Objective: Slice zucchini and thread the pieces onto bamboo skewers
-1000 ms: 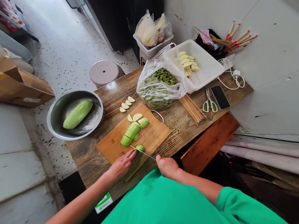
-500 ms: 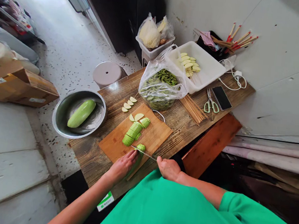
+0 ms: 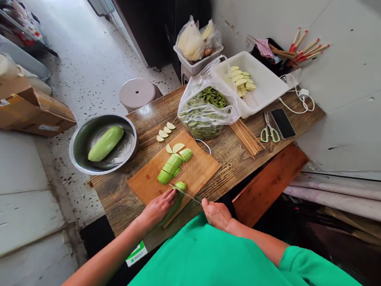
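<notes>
On the wooden cutting board (image 3: 201, 165) my left hand (image 3: 158, 210) is closed around a green zucchini (image 3: 177, 201) near the board's front edge. My right hand (image 3: 217, 215) grips a knife (image 3: 189, 194) by its handle, which is hidden in the fist. The thin blade lies across the zucchini just beyond my left fingertips. Behind the blade sits a short end piece (image 3: 180, 185). A row of cut zucchini pieces (image 3: 172, 165) rests farther up the board, with pale slices (image 3: 178, 148) at its far edge.
Left stands a metal bowl (image 3: 74, 152) with a whole zucchini. Beyond the board are more slices (image 3: 166, 132), a plastic bag of green pods (image 3: 207, 113), bamboo skewers (image 3: 247, 138), scissors (image 3: 269, 129), a phone (image 3: 283, 123) and a white tub (image 3: 269, 85). A stool (image 3: 137, 93) stands behind the table.
The view has shifted very slightly. Both hands, the knife and the zucchini keep nearly the same places on the board.
</notes>
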A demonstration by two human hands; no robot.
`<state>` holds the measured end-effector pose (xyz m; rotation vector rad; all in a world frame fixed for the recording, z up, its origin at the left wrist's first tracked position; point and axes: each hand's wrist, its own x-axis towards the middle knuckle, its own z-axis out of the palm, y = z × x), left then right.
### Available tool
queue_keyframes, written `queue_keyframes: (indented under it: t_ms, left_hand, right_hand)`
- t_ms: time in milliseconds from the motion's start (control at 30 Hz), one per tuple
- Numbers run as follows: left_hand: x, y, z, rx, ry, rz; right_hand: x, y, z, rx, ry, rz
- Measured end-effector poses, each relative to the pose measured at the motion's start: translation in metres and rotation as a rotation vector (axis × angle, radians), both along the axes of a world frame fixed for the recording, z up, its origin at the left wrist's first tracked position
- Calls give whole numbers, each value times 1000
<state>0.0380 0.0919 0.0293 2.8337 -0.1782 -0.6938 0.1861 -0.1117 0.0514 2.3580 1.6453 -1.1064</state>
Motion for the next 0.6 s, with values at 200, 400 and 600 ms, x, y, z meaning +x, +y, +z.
queue_keyframes:
  t_ms: [200,400,600]
  left_hand:
    - [-2,1,1,-54,-42,28]
    - [3,-1,9,-161,-27,140]
    - [2,-1,7,-239,-38,199]
  right_hand:
    - [-2,-1,4,12,-24,2]
    - [-6,-1,11,49,-46,57]
    - [-8,3,13,30,-67,40]
